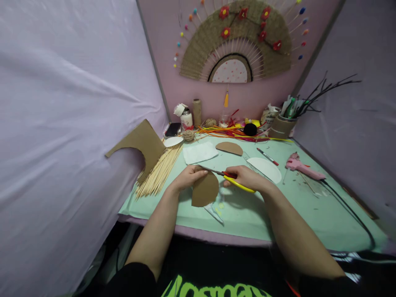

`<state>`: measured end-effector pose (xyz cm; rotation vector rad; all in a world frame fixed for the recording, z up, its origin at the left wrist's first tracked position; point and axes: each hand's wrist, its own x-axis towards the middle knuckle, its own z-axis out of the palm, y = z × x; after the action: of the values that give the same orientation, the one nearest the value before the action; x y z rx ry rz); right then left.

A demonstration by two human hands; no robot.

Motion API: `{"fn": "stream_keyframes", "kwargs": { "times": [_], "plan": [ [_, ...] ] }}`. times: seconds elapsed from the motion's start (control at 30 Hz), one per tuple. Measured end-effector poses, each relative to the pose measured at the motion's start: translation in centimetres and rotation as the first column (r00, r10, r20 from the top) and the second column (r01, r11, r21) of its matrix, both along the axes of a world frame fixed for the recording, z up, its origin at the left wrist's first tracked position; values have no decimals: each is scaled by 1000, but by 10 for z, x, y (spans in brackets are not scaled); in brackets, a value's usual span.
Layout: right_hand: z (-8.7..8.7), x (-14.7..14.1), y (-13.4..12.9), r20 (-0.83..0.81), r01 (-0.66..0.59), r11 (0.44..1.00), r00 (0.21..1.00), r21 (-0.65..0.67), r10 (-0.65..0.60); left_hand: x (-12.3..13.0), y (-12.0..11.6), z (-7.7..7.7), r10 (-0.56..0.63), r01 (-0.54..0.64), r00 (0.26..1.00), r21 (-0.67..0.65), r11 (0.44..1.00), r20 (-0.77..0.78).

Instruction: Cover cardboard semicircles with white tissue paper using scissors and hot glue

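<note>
My left hand [192, 176] is closed on a rounded piece of brown cardboard [204, 192], held above the front of the table. In my right hand [243, 178] is a pair of scissors [238, 184] with red and yellow handles. The blades point left, lying along the upper edge of the cardboard near my left fingers; how far apart they are I cannot tell. Below the cardboard a narrow white scrap [215, 214] lies on the table. Behind my hands rest a white cloth-like sheet [200, 152], a half-round cardboard piece [229, 148] and a white half-round piece [265, 170].
Thin wooden sticks [161, 172] and a curved cardboard offcut [144, 144] lie at left. A pink glue gun [303, 167] with a black cable is at right, near a marker [267, 156]. Colourful pipe cleaners [222, 132] and a can of branches [282, 126] stand behind. A decorated fan [238, 41] hangs on the wall.
</note>
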<state>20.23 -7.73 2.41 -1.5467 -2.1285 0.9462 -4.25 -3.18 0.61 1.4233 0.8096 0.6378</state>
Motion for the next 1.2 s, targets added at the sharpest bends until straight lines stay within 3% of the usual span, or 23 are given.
{"fn": "stream_keyframes", "kwargs": {
  "times": [0.6,0.77,0.9,1.0,1.07,1.2],
  "plan": [
    [1,1,0,-44,15,999,999,-51,-17,-2,0,-1,-33,33,999,-15,999,-10],
    [-6,2,6,-76,105,991,991,-84,-112,-3,-1,2,-38,39,997,11,999,-69],
    [-15,8,15,87,260,964,961,59,-264,-4,0,0,-25,26,998,17,1000,-58],
    [-18,12,20,306,389,907,854,162,-421,-3,2,-4,49,-49,999,-15,999,3],
    [-18,14,22,384,457,872,784,176,-488,-1,6,-7,161,-156,984,-64,986,81],
    [-21,18,23,426,489,856,747,167,-510,2,16,-9,468,-426,843,-202,882,266]
  ]
}}
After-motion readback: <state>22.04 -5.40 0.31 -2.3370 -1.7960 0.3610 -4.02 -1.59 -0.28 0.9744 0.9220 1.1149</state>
